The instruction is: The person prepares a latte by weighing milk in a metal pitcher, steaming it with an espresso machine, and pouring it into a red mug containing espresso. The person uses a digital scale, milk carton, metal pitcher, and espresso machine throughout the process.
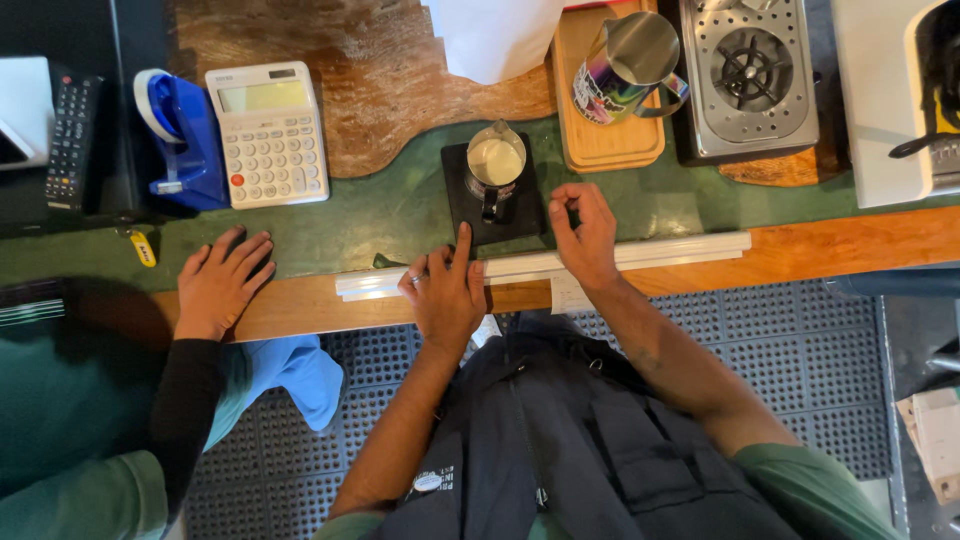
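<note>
A green worktop [400, 215] with a wooden front edge fills the middle of the view, and a dark perforated rubber floor mat [800, 350] lies below it. At the far right stands a white machine [880, 100]; left of it sits a steel single-burner stove [750, 75], then a wooden board [600, 145] carrying a large steel jug [630, 65] with a coloured band. A white calculator [268, 132], a blue tape dispenser [180, 135] and a black remote [72, 125] sit along the left. A white strip [680, 250] runs along the wooden edge.

In the centre a small steel pitcher [495, 165] holding pale liquid stands on a flat black scale [470, 215]. The left hand [445, 290] rests open at the scale's near left corner, forefinger stretched onto it. The right hand [585, 230] lies at the scale's right edge, fingers loosely curled, gripping nothing. Neither touches the pitcher.

Another person's hand [220, 280], in a black sleeve, lies flat on the worktop well to the left, above a blue cloth [300, 370].
</note>
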